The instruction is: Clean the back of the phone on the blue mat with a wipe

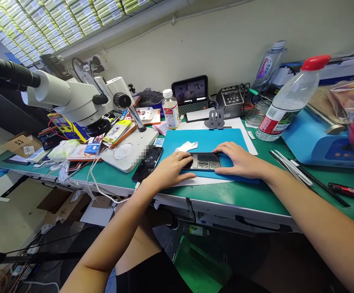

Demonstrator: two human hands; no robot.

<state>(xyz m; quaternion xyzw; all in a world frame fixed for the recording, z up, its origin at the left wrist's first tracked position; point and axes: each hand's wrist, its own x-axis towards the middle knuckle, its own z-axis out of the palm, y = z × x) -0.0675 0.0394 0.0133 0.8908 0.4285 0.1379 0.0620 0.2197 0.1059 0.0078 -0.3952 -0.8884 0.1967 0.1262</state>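
Observation:
A dark, glossy phone (206, 161) lies sideways on a blue work mat (177, 137), its surface mirroring a bright patterned reflection. My left hand (177, 167) grips its left end, with the thumb along the near side and the fingers on the far side. At the other end my right hand (234, 160) holds it the same way, thumb near and fingers at the far corner. Just beyond my left fingers sits a crumpled white tissue (187, 146). Another black phone (148, 163), with a white cable at its lower end, rests left of the mat.
A microscope (82, 99) stands on the left of the green bench. A small bottle (171, 110) and a display playing video (191, 93) are behind the mat. To the right are a red-capped bottle (289, 101), tweezers (289, 166) and a blue machine (314, 134).

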